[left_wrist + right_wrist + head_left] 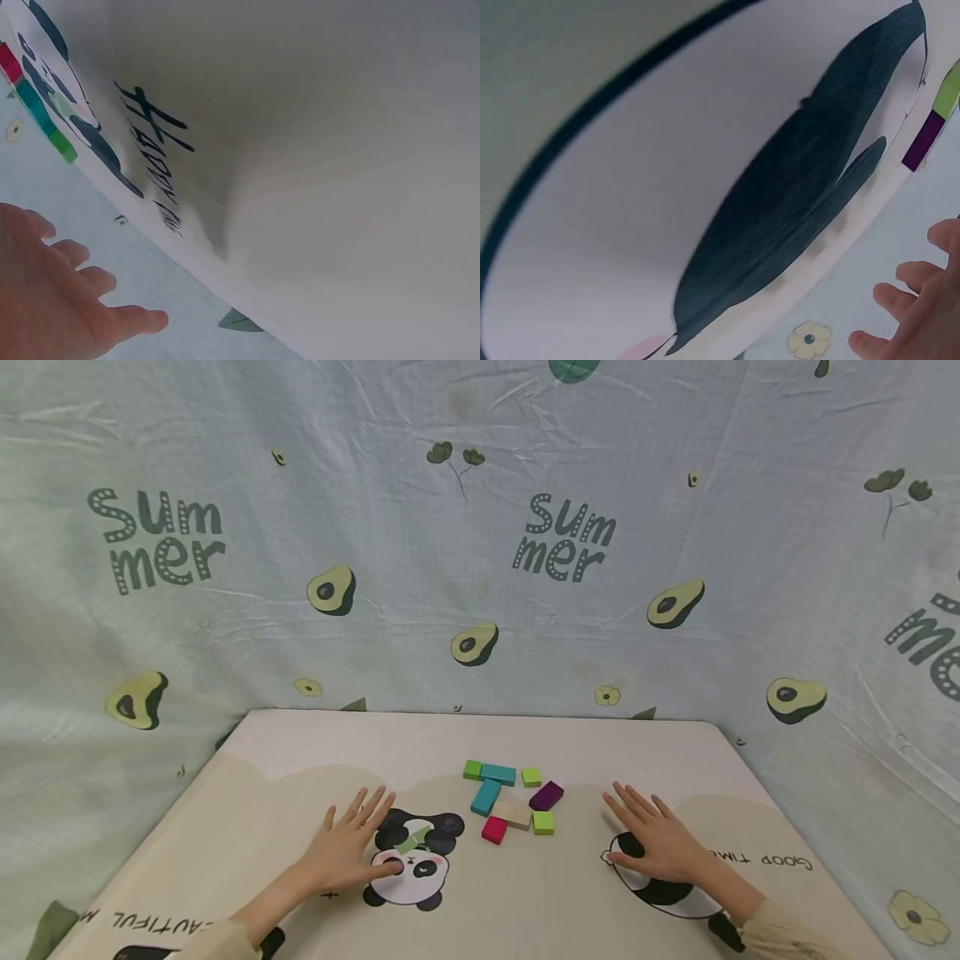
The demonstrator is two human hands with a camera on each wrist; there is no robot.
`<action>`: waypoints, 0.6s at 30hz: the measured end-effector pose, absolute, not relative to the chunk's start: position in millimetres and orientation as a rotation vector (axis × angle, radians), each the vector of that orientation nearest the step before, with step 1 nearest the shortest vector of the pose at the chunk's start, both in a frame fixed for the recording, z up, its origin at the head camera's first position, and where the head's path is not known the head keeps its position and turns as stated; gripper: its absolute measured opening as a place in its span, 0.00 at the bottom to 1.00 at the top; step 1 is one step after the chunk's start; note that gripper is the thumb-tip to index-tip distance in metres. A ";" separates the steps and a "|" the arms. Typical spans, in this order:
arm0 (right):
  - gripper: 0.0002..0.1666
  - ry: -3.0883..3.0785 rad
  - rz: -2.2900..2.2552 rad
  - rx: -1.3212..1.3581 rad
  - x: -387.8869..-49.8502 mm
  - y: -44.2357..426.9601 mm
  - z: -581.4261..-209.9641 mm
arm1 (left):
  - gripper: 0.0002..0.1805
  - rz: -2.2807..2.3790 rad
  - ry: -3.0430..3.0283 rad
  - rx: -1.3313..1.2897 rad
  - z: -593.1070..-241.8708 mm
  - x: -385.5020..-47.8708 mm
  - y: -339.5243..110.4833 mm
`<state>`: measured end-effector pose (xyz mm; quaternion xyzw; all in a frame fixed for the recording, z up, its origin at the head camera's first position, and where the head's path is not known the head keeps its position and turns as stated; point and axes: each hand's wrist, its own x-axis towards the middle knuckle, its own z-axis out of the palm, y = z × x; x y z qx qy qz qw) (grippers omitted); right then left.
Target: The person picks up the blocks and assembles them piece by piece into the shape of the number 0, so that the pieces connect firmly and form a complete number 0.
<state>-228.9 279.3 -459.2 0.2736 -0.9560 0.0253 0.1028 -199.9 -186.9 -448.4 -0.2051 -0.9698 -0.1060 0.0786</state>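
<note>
A loose group of coloured blocks lies mid-table in the head view: two teal blocks, a purple block, a red block, a pale wooden block and several green cubes. To their left, my left hand is spread flat beside a printed panda, holding nothing. My right hand is spread out on the right over another printed panda, also without anything in it. Each wrist view catches its own hand, the left hand and the right hand, with fingers extended.
The pale table mat carries printed pandas and lettering. Behind the table's far edge hangs a light curtain printed with avocados, flowers and the word "summer"; it also runs along both sides.
</note>
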 end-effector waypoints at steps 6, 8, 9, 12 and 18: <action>0.48 -2.788 0.061 0.876 -231.9 267.4 -457.4 | 0.51 -0.310 -2.910 -0.650 -450.4 -201.2 -180.0; 0.48 -2.773 0.065 0.904 -232.6 263.7 -456.1 | 0.51 -0.322 -2.910 -0.667 -449.6 -201.2 -177.8; 0.47 -2.766 0.066 0.915 -233.2 261.8 -455.7 | 0.50 -0.336 -2.906 -0.678 -448.9 -201.3 -177.0; 0.47 -2.739 0.082 0.949 -234.6 257.0 -454.1 | 0.49 -0.335 -2.892 -0.709 -447.3 -202.6 -175.0; 0.45 -2.689 0.068 0.986 -239.2 249.3 -453.1 | 0.49 -0.325 -2.888 -0.774 -445.8 -206.6 -170.9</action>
